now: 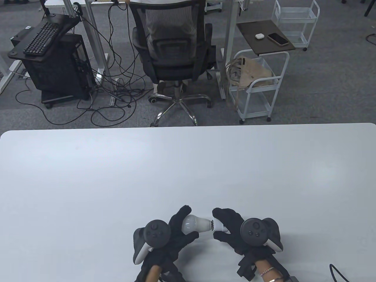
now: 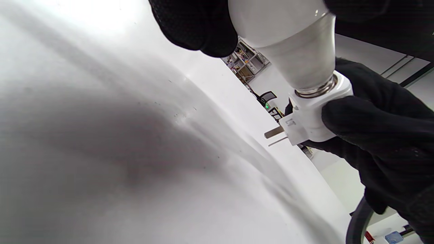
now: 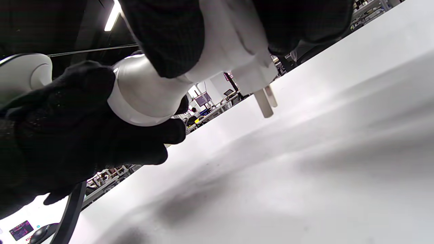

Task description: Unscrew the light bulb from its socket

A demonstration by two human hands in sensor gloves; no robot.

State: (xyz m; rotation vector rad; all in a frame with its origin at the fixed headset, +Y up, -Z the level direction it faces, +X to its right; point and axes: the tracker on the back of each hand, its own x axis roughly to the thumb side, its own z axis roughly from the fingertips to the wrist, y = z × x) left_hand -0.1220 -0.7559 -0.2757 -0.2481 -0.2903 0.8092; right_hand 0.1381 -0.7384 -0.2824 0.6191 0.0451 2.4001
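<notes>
**Bulb and socket held above table, between both hands**

White bulb [image 1: 192, 224], matte, pear-shaped, lying sideways with dome to the left and neck to the right. Silver thread ring [image 2: 317, 90] showing where neck enters socket [image 1: 218, 225]. Socket white, blocky, with two flat metal prongs [image 2: 274, 133] sticking out one side and faint raised lettering beside them. Both raised off the table [image 1: 88, 182], near its front edge, just right of centre.

Dome partly covered by glove in all views; far side of socket hidden behind fingers. How deep the thread sits: cannot tell. Table surface blurred in both wrist views.

Left hand [image 1: 176, 232] cupped around the dome, fingers [image 2: 198, 25] curled over the top, thumb beneath, gripping bulb. Right hand [image 1: 232, 232] wrapped on socket, thumb [image 2: 359, 118] pressed against its side, gripping firmly. Tracker on the back of each hand, facing up. Black cable [image 1: 337, 273] lying at table's near right corner.
</notes>
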